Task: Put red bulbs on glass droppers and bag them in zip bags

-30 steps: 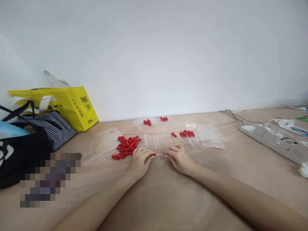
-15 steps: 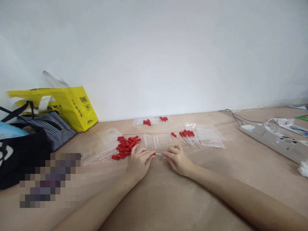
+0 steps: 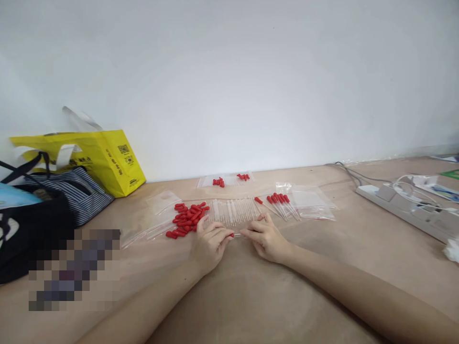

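Left hand [image 3: 211, 243] pinching red bulb [image 3: 231, 235] | right hand [image 3: 267, 239] pinching clear tube [image 3: 237, 234] | bulb and tube in line between both hands, nearer than row of tubes [image 3: 234, 211] on worktop [image 3: 229, 306] | bulb pile [image 3: 187, 218] beside left hand

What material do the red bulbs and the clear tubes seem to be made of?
Red bulbs: probably rubber, opaque and smooth with slight sheen. Clear tubes: glass or hard plastic, being see-through and straight; the picture cannot settle which.
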The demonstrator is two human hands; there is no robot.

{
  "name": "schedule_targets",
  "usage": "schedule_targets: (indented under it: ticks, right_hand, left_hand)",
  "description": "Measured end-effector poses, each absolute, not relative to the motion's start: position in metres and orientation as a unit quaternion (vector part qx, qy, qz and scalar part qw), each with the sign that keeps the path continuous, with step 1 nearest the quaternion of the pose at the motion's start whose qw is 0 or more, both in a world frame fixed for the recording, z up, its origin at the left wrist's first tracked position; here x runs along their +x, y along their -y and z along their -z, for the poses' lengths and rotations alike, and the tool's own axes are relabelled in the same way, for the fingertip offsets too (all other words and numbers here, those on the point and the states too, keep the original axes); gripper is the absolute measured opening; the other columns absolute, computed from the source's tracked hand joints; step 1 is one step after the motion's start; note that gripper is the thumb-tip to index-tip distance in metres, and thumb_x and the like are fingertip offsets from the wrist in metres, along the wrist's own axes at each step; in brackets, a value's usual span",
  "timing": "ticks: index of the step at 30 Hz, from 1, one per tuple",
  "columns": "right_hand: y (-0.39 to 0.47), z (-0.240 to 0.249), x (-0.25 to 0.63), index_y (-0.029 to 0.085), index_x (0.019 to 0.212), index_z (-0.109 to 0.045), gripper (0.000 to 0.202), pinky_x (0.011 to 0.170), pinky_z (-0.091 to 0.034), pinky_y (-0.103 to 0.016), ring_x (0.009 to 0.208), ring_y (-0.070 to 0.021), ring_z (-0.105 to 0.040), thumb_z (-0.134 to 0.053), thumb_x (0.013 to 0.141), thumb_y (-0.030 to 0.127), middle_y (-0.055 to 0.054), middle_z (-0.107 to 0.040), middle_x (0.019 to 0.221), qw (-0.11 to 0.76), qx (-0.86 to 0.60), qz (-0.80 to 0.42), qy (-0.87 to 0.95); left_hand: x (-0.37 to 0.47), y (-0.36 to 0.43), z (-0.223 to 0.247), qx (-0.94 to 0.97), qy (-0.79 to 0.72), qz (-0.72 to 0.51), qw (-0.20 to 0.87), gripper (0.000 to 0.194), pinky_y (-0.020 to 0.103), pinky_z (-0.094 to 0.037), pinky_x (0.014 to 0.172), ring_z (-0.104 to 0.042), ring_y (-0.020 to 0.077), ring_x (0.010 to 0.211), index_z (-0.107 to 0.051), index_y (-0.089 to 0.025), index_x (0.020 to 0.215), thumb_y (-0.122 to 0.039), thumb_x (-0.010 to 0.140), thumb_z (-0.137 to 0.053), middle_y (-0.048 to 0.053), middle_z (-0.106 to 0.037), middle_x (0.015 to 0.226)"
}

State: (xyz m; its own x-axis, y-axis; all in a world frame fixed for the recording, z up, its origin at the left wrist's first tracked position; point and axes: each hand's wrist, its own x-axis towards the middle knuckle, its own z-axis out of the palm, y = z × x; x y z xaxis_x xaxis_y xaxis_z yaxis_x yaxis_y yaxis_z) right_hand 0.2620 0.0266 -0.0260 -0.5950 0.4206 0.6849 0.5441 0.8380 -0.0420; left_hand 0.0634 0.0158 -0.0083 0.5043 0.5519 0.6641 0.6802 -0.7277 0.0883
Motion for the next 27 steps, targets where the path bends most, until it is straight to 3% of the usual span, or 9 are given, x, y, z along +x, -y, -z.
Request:
schedule_targets:
  ticks: [7,27]
  right_hand:
    - [-0.0296,0.0285,0.2584,0.013,0.09,-0.06,0.031,0.073,-0.028,-0.032,0.061,-0.0122,-0.04,-0.032,0.078,0.006,-0.003,-0.05,0.065,0.343,-0.246,0.144,0.895]
    - [-0.0327,0.0298,0.2547,0.014,0.094,-0.059,0.032,0.071,-0.031,-0.031,0.064,-0.0132,-0.043,-0.032,0.078,0.007,-0.004,-0.052,0.069,0.337,-0.239,0.123,0.902]
  left_hand:
    - [0.0639,-0.0147,0.0091,-0.87,0.353,0.334,0.09,0.016,0.047,-0.017,0.096,-0.058,0.0155,0.075,-0.059,-0.02,0.081,-0.019,0.083,-0.043,-0.002,-0.067,0.07]
    - [0.0649,-0.0168,0.0078,-0.875,0.352,0.317,0.094,0.018,0.051,-0.007,0.1,-0.059,0.016,0.077,-0.06,-0.022,0.081,-0.023,0.084,-0.043,-0.001,-0.068,0.072]
